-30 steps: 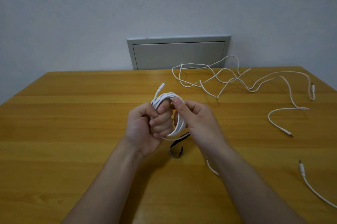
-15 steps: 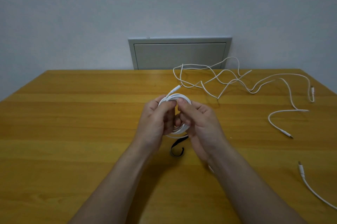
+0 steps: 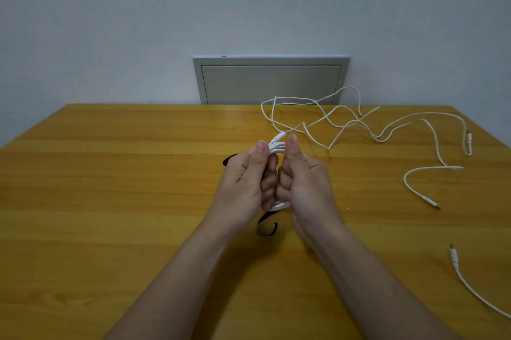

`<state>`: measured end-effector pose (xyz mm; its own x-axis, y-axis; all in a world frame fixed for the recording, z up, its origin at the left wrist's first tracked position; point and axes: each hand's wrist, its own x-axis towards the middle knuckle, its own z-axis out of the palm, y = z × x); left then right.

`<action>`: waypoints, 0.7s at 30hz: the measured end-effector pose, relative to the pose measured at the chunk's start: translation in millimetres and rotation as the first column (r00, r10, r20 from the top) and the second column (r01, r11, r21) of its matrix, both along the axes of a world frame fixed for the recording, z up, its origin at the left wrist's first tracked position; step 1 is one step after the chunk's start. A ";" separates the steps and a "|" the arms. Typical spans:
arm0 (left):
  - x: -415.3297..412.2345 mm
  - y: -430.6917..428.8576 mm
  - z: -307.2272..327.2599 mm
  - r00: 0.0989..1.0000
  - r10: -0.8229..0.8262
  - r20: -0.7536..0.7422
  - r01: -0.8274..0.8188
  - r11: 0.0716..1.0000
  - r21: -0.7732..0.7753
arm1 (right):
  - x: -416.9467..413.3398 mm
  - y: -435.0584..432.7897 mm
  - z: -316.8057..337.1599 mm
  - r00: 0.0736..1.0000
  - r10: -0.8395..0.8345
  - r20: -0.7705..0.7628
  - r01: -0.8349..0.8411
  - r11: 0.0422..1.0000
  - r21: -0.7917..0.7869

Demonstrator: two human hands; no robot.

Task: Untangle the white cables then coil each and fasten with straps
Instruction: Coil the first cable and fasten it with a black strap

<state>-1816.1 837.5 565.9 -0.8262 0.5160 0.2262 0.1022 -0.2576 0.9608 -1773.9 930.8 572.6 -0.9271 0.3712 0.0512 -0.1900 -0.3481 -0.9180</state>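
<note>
Both hands hold one coiled white cable [image 3: 276,148] above the middle of the wooden table [image 3: 110,187]. My left hand [image 3: 243,184] grips the coil's left side, thumb up on top. My right hand [image 3: 307,182] grips its right side, thumb raised beside the left one. A plug end of the coil sticks out behind the thumbs. A black strap [image 3: 266,226] curls on the table just under the hands, and a dark strap end [image 3: 228,160] shows left of my left hand. A second white cable [image 3: 345,124] lies loose and winding across the far right of the table.
Another white cable end with a plug [image 3: 453,256] lies at the near right and runs off the frame's edge. A grey wall panel [image 3: 271,79] stands behind the table's far edge.
Both hands have turned so the thumbs point up side by side on the coil's top. A dark strap end now shows left of my left hand.
</note>
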 end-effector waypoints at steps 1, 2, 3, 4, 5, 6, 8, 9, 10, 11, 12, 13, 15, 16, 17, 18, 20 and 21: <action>0.1 0.3 -0.3 1.000 0.004 0.003 -0.004 1.000 0.006 | -0.1 0.7 -0.6 1.000 -0.004 0.001 0.004 1.000 0.010; -0.4 -0.2 -0.9 1.000 0.001 -0.010 -0.001 1.000 0.008 | -0.5 1.7 -1.7 1.000 -0.007 0.003 0.007 1.000 0.030; -0.4 -1.2 -0.6 1.000 -0.012 -0.029 0.012 1.000 0.007 | -0.5 2.4 -2.1 1.000 -0.006 0.004 0.006 0.999 0.051; -0.4 -2.3 0.1 0.999 -0.027 -0.041 0.027 1.000 0.003 | -0.6 3.0 -2.8 1.000 -0.005 0.002 0.005 0.998 0.067; -0.2 -3.2 1.6 0.999 -0.042 -0.032 0.042 0.999 -0.001 | -0.6 3.4 -3.0 1.000 -0.002 -0.005 0.002 0.997 0.071; -0.5 -4.0 2.9 0.998 -0.056 -0.002 0.056 0.998 -0.004 | -0.2 3.8 -3.1 1.000 0.008 -0.017 -0.007 0.998 0.058; -2.6 -4.6 3.8 0.993 -0.079 0.086 0.078 0.997 0.006 | 1.5 4.5 -2.3 0.998 0.047 -0.039 -0.048 0.999 -0.024; -3.7 -4.8 3.8 0.988 -0.090 0.125 0.087 0.996 0.023 | 2.1 4.9 -1.9 0.997 0.068 -0.041 -0.070 0.995 -0.064; -5.1 -5.6 3.4 0.982 -0.102 0.158 0.096 0.994 0.042 | 2.3 5.0 -1.9 0.996 0.081 -0.036 -0.084 0.993 -0.089; -6.0 -6.7 3.9 0.975 -0.117 0.186 0.108 0.992 0.059 | 1.9 4.9 -2.3 0.996 0.087 -0.027 -0.089 0.991 -0.103; -6.9 -7.9 4.0 0.968 -0.136 0.212 0.124 0.990 0.072 | 1.7 4.5 -2.3 0.996 0.088 -0.018 -0.089 0.990 -0.111; -7.2 -9.0 4.2 0.957 -0.163 0.239 0.147 0.986 0.085 | 1.8 4.1 -1.9 0.996 0.084 -0.007 -0.085 0.990 -0.115; -7.0 -10.6 4.8 0.921 -0.246 0.301 0.214 0.968 0.134 | 1.7 3.2 -0.3 0.998 0.069 0.014 -0.067 0.991 -0.117; -7.1 -11.1 4.6 0.895 -0.297 0.334 0.252 0.952 0.171 | 2.4 3.0 1.3 0.998 0.061 0.027 -0.057 0.991 -0.120; -7.6 -11.5 3.9 0.862 -0.354 0.362 0.293 0.932 0.214 | 2.6 3.1 3.2 0.998 0.055 0.042 -0.050 0.991 -0.123; -8.3 -12.1 2.7 0.824 -0.419 0.382 0.339 0.904 0.260 | 2.9 3.9 4.9 0.997 0.058 0.058 -0.050 0.991 -0.125; -10.7 -14.0 -0.4 0.730 -0.559 0.393 0.439 0.824 0.358 | 4.0 6.4 7.5 0.992 0.091 0.082 -0.080 0.988 -0.129; -12.2 -15.8 -1.6 0.683 -0.622 0.384 0.485 0.778 0.399 | 4.5 7.4 8.2 0.990 0.115 0.085 -0.104 0.986 -0.132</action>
<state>-1828.3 821.8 564.3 -0.4375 0.8959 0.0773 -0.5806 -0.3471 0.7365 -1769.4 938.2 580.8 -0.9612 0.2651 -0.0768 -0.0615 -0.4768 -0.8768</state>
